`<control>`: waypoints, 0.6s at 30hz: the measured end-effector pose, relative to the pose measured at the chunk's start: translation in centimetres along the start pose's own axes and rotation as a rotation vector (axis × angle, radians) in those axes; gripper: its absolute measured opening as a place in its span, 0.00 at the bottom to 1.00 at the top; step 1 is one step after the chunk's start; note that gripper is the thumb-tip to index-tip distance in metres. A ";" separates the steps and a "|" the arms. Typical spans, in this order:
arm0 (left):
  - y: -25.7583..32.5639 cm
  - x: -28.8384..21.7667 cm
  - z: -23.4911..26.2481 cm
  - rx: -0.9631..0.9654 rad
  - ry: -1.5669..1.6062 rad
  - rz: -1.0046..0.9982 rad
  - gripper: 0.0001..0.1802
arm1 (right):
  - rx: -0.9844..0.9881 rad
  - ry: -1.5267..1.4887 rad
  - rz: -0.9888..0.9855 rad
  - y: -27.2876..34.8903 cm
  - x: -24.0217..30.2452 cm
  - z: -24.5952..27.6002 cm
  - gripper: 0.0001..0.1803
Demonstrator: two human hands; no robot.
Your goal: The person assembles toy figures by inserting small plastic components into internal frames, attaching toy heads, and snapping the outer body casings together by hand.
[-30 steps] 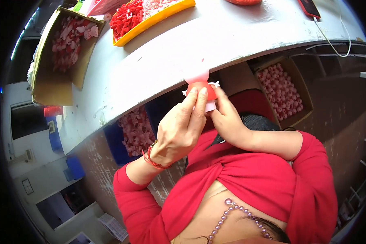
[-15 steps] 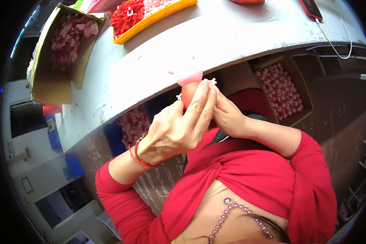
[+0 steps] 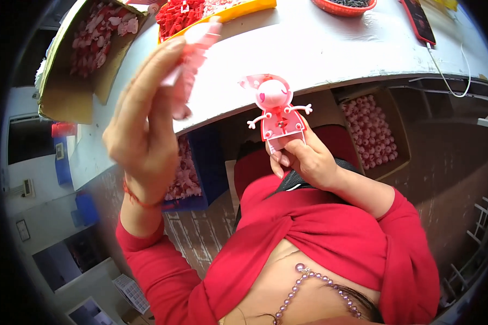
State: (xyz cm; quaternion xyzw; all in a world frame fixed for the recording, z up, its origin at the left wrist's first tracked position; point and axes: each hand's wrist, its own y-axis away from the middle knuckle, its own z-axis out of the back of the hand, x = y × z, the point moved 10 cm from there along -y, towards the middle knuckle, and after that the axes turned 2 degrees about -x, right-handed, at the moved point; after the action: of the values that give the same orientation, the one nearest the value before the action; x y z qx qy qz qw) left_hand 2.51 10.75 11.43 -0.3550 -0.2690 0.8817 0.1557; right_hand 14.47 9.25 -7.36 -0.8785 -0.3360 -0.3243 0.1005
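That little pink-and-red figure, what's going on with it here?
A person in a red top is handling small parts with bare hands. The right hand holds the pink-and-red figure by its lower end, its inside showing and its thin arms spread. The left hand is raised off to the left, holding a separate pink-and-red piece, too blurred to make out exactly. A yellow tray of red and pink parts lies on the white table.

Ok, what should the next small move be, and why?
Probably bring the left hand's blurred pink-and-red piece over the open figure shell to check the fit: the right hand grips the shell by its lower end, inside showing, with white arms and round ball in place, while the piece is still apart.
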 end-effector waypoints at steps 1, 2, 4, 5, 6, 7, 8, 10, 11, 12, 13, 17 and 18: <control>-0.3 0.6 0.1 -0.012 -0.199 -0.135 0.15 | -0.016 -0.007 -0.019 0.3 -0.1 -0.2 0.20; 0.0 0.9 -0.7 0.034 -0.246 -0.206 0.16 | 0.011 -0.008 -0.010 0.7 -0.3 -0.6 0.20; 1.7 3.7 -2.7 0.179 -0.571 -0.280 0.19 | 0.070 -0.023 -0.031 0.9 -0.3 -1.1 0.21; 2.7 4.7 -3.8 0.251 -0.691 -0.299 0.20 | 0.083 -0.058 -0.051 1.0 -0.5 -1.2 0.23; 3.5 5.3 -4.3 0.264 -0.747 -0.321 0.20 | 0.085 -0.059 -0.055 1.1 -0.7 -1.2 0.23; 3.9 5.7 -5.1 0.280 -0.795 -0.347 0.21 | 0.096 -0.048 -0.058 1.2 -0.8 -1.2 0.23; 4.1 6.0 -5.3 0.290 -0.803 -0.328 0.23 | 0.108 -0.038 -0.063 1.2 -1.0 -1.3 0.23; 3.7 5.0 -5.1 0.293 -0.758 -0.280 0.24 | 0.091 -0.054 -0.068 1.2 -1.4 -1.1 0.22; 3.2 4.1 -4.7 0.292 -0.722 -0.231 0.25 | 0.083 -0.071 -0.073 1.2 -1.6 -1.0 0.22; 2.7 3.2 -4.0 0.253 -0.594 -0.127 0.25 | 0.093 -0.059 -0.076 1.0 -1.6 -0.9 0.21; 2.4 2.4 -3.0 0.150 -0.442 -0.122 0.22 | 0.092 -0.064 -0.089 0.8 -1.8 -1.0 0.21; 2.5 1.0 -3.9 0.156 0.045 0.007 0.12 | 0.015 -0.068 -0.090 0.1 -1.4 -0.5 0.17; 3.3 0.7 -4.3 0.180 0.060 0.009 0.12 | 0.015 -0.072 -0.092 0.4 -1.8 -0.4 0.17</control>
State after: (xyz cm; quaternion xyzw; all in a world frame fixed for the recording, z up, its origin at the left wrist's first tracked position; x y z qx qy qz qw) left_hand 4.87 10.00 6.54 -0.3671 -0.1823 0.8919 0.1913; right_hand 13.49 7.80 -8.20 -0.8724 -0.3819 -0.2946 0.0797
